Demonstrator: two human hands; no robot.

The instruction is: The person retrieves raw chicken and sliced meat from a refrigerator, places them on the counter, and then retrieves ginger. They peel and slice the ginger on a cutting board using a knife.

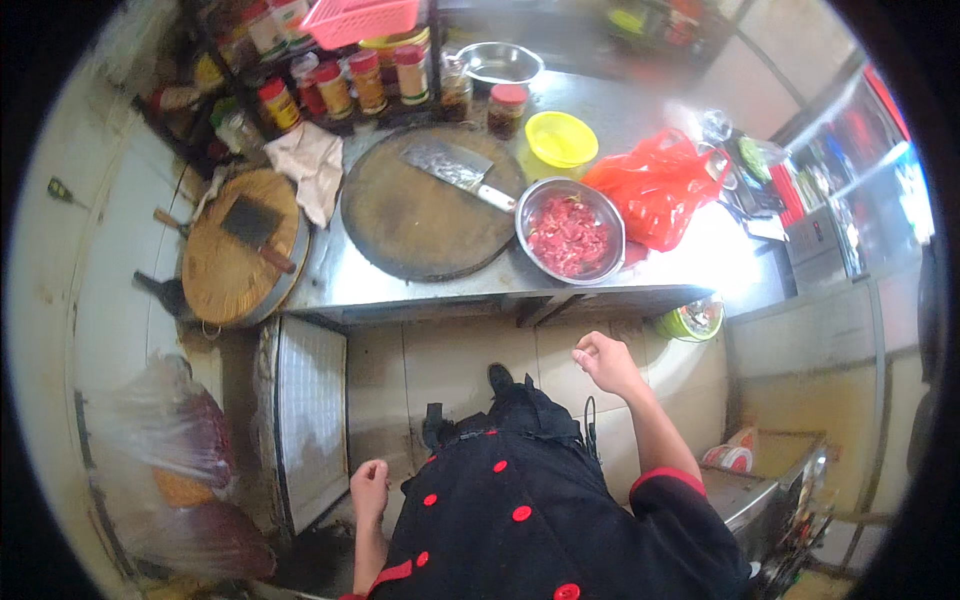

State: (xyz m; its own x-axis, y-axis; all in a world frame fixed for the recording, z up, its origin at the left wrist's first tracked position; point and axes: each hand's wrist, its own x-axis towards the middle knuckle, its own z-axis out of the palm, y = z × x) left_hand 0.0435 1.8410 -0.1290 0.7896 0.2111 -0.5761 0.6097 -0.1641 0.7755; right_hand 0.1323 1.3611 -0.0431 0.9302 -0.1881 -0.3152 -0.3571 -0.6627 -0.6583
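Loosely curled, my left hand [369,484] hangs beside my body with nothing visible in it. My right hand [606,364] is in the air short of the counter's front edge, its fingers also curled and seemingly bare. Nearest beyond it is a metal bowl [616,259] of raw cut meat [568,236] at the counter edge. To the bowl's left lies a round wooden chopping block [420,225]. A cleaver [450,165] rests on it, its white handle pointing at the bowl. Neither hand touches these things.
A second round block [217,262] with a dark-bladed cleaver [251,225] stands left, near a cloth [311,165]. A red plastic bag [652,187], a yellow bowl [559,142] and spice jars [367,82] occupy the steel counter [352,281]. A green bucket [679,324] stands below.
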